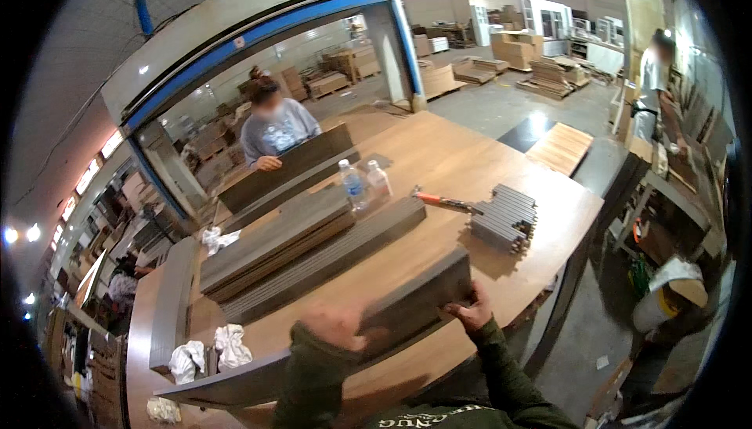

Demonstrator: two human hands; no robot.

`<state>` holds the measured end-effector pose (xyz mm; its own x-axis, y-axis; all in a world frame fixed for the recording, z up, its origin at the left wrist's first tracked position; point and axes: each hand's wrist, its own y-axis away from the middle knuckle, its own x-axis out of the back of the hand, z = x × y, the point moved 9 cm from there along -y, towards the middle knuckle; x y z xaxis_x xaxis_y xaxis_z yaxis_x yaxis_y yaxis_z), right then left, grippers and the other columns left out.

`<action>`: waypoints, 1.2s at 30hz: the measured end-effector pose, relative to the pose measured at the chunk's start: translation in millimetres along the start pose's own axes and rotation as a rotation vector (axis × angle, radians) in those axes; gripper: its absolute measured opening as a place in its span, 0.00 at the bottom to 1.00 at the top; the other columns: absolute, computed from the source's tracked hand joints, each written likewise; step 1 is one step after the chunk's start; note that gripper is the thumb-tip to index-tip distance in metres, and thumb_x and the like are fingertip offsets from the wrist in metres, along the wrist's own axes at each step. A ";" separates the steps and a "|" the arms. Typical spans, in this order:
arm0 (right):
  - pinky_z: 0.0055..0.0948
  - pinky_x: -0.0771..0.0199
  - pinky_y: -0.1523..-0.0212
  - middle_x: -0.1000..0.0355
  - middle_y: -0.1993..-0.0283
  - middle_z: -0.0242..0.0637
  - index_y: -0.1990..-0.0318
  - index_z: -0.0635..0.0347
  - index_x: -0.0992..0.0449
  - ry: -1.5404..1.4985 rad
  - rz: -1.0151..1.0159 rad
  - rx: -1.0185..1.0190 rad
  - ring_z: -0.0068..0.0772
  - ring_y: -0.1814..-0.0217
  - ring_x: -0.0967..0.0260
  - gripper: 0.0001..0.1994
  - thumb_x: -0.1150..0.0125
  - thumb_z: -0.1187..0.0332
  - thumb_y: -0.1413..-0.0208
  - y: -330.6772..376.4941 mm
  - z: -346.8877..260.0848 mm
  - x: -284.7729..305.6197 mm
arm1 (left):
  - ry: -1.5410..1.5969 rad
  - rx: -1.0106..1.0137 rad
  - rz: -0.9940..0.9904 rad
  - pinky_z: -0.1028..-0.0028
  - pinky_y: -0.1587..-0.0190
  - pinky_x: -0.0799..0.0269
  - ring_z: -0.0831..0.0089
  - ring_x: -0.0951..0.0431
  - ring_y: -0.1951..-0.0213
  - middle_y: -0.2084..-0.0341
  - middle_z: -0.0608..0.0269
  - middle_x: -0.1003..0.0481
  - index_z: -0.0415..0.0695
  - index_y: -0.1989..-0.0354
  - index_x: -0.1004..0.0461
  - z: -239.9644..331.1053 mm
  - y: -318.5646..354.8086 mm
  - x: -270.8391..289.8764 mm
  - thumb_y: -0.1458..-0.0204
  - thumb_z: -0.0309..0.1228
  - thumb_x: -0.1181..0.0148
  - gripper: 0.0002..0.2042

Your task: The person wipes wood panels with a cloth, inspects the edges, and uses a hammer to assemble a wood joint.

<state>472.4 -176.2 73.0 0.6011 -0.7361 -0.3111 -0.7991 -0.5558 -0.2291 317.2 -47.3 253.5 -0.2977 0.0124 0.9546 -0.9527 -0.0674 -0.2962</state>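
Two bare hands, the left hand [333, 325] and the right hand [471, 311], emerge from long dark olive-green sleeves [501, 366]; pale lettering crosses the matching green chest [427, 419].

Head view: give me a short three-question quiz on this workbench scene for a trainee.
1. True or false: both hands grip the same long grey board.
2. Which hand holds the board's far end, nearest the stack of short grey strips? A) left hand B) right hand
3. What stands on the wooden table between the person across it and the long stacked boards?

Key
1. True: each hand grasps it, and the board stands on edge over the table.
2. B.
3. Two clear plastic bottles, upright, side by side.
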 end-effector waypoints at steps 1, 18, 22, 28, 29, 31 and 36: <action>0.31 0.28 0.59 0.37 0.54 0.40 0.54 0.66 0.40 0.154 0.041 0.076 0.30 0.52 0.37 0.24 0.37 0.78 0.60 -2.4 -2.0 2.3 | -0.023 0.056 -0.061 0.62 0.74 0.32 0.56 0.26 0.77 0.81 0.58 0.26 0.49 0.60 0.31 -2.9 0.4 -21.5 0.62 0.48 0.38 0.22; 0.29 0.30 0.59 0.32 0.57 0.36 0.53 0.63 0.36 0.115 0.078 0.200 0.29 0.60 0.32 0.25 0.36 0.76 0.64 -17.2 -13.5 9.7 | -0.059 -0.060 0.110 0.62 0.79 0.33 0.56 0.27 0.82 0.89 0.57 0.31 0.47 0.61 0.32 9.8 -6.2 6.5 0.59 0.44 0.40 0.19; 0.27 0.39 0.53 0.38 0.58 0.31 0.51 0.61 0.40 0.059 0.042 0.332 0.27 0.55 0.39 0.29 0.33 0.67 0.61 -28.1 -28.6 19.4 | -0.127 -0.007 0.001 0.67 0.79 0.34 0.61 0.27 0.83 0.89 0.59 0.30 0.48 0.66 0.33 17.3 -18.3 -41.4 0.60 0.41 0.39 0.16; 0.32 0.42 0.48 0.40 0.51 0.37 0.46 0.60 0.44 0.091 0.181 0.171 0.33 0.48 0.42 0.34 0.33 0.62 0.60 -20.7 41.3 45.8 | -0.117 0.074 -0.143 0.68 0.77 0.34 0.63 0.27 0.84 0.91 0.60 0.30 0.46 0.65 0.36 7.4 -26.3 -102.5 0.61 0.38 0.38 0.17; 0.35 0.41 0.48 0.40 0.49 0.41 0.45 0.62 0.45 0.267 0.238 0.189 0.37 0.48 0.41 0.37 0.32 0.61 0.62 -28.3 84.9 87.9 | -0.108 0.040 -0.130 0.67 0.76 0.34 0.62 0.26 0.83 0.90 0.59 0.30 0.46 0.63 0.36 15.6 -34.6 -99.0 0.61 0.39 0.38 0.18; 0.36 0.40 0.48 0.41 0.48 0.43 0.45 0.63 0.45 0.354 0.208 0.186 0.39 0.48 0.41 0.39 0.31 0.59 0.64 -25.8 101.2 78.6 | -0.110 0.045 -0.125 0.65 0.74 0.33 0.60 0.26 0.80 0.88 0.57 0.29 0.47 0.58 0.37 6.7 -29.8 -93.8 0.60 0.40 0.38 0.21; 0.37 0.37 0.49 0.40 0.49 0.45 0.45 0.64 0.46 0.615 0.150 0.269 0.41 0.48 0.41 0.41 0.29 0.58 0.66 -25.9 125.7 86.5 | -0.132 0.153 -0.163 0.61 0.76 0.31 0.56 0.26 0.78 0.81 0.58 0.27 0.54 0.51 0.37 -52.3 29.5 -89.7 0.60 0.53 0.42 0.29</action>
<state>544.6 -176.9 -63.9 0.3139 -0.9272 0.2045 -0.7990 -0.3743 -0.4706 312.6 1.8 157.6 -0.1212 -0.0937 0.9882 -0.9643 -0.2250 -0.1396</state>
